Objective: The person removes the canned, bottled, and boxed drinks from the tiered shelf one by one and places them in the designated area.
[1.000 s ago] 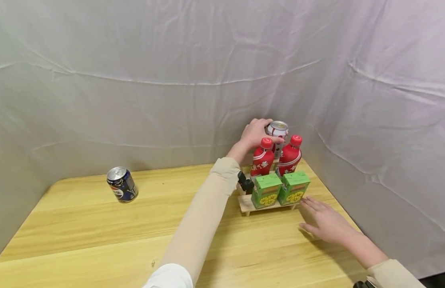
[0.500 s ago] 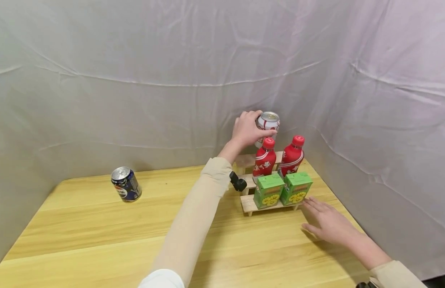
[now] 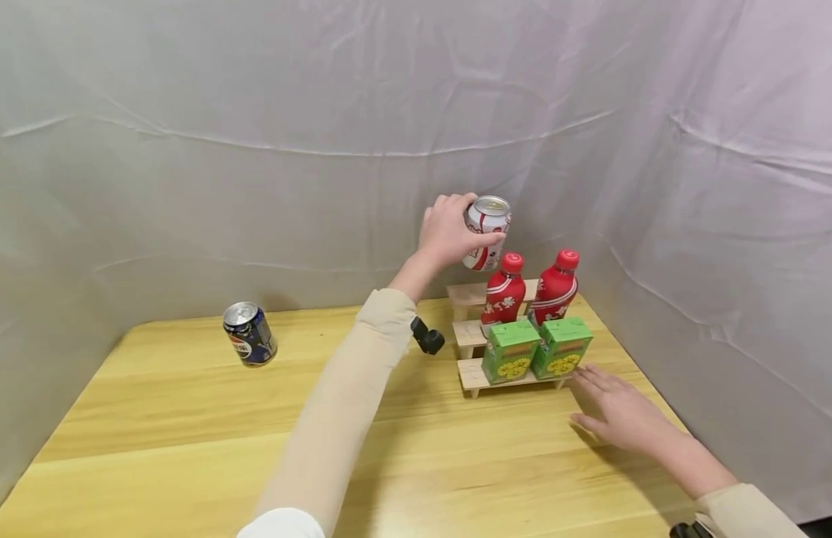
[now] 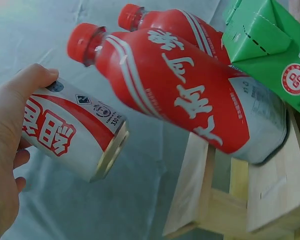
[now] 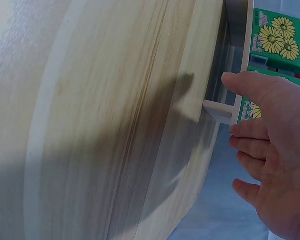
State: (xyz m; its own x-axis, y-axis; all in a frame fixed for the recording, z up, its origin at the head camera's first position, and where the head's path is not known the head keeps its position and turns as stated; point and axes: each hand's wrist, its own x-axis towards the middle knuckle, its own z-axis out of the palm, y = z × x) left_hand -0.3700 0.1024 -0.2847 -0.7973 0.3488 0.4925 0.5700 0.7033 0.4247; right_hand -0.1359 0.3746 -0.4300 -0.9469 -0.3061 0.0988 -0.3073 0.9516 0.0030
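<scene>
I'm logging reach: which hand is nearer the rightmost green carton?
Right. The right hand is close by the green carton, at its lower right in the head view; the left hand grips the white can farther up and left.

The bare left hand (image 3: 448, 233) has raised the white-and-red metal can (image 3: 490, 222) leftward, to just right of frame centre.

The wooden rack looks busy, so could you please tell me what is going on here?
A person's left hand grips a white-and-red can held clear of the wooden rack. The right hand is beside the front step. Two red bottles stand on the middle step, two green cartons on the front one, and a dark blue can stands apart on the table.
</scene>
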